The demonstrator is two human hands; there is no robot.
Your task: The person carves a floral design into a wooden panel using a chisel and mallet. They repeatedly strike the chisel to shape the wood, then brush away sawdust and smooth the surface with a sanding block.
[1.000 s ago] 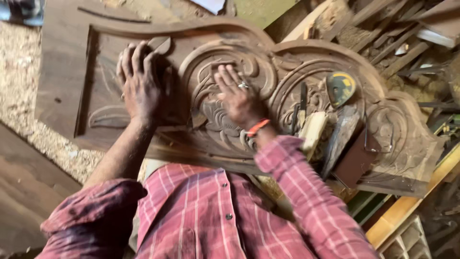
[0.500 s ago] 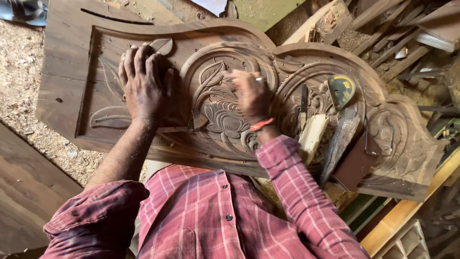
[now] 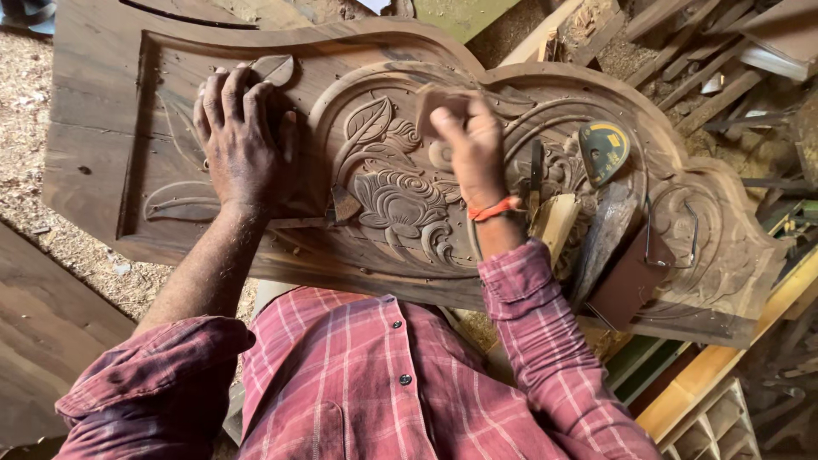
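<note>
Carved wooden panel lies flat, slightly overhanging its support. Left hand is spread flat on the uncarved left field, fingers open, nothing gripped. Right hand is closed on a small sandpaper piece, pressed near the leaf relief. Risks: fine carved edges rounded or chipped by heavy pressure; loose chisels and tape measure knocked off by the forearm.

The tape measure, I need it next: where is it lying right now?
In the head view, the yellow-and-black tape measure lies on the carved wooden panel, to the right of the right hand and just right of a chisel.
</note>
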